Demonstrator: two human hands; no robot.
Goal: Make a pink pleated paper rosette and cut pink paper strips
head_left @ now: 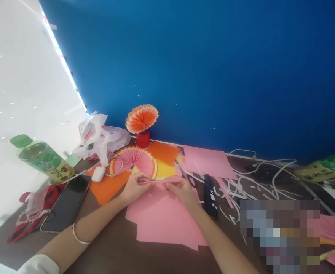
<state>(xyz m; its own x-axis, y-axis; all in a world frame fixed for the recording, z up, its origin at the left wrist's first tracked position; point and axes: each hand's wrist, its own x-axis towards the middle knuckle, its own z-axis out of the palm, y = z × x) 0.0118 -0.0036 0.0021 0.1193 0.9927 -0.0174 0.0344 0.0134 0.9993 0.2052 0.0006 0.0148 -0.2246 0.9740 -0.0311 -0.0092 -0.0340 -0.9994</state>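
Note:
My left hand (137,187) and my right hand (182,191) pinch a pink paper (158,183) from either side. Its edge between my fingers looks like a narrow folded strip; whether it is joined to the paper below cannot be made out. Under my hands lie overlapping pink sheets (167,224). Just behind my left hand is a pleated pink paper fan (134,158) with a yellow and orange edge. Beyond it stands an orange pleated paper fan (143,118) in a red holder (142,139). Scissors (190,180) lie near my right hand, partly hidden.
Left are a phone (67,205), a green-capped bottle (43,158), a white earbud case (98,174) and a plastic bag (99,137). Right are a dark long tool (210,194), paper scraps, white cables (281,165) and a blurred-out area. A blue panel (198,76) rises behind.

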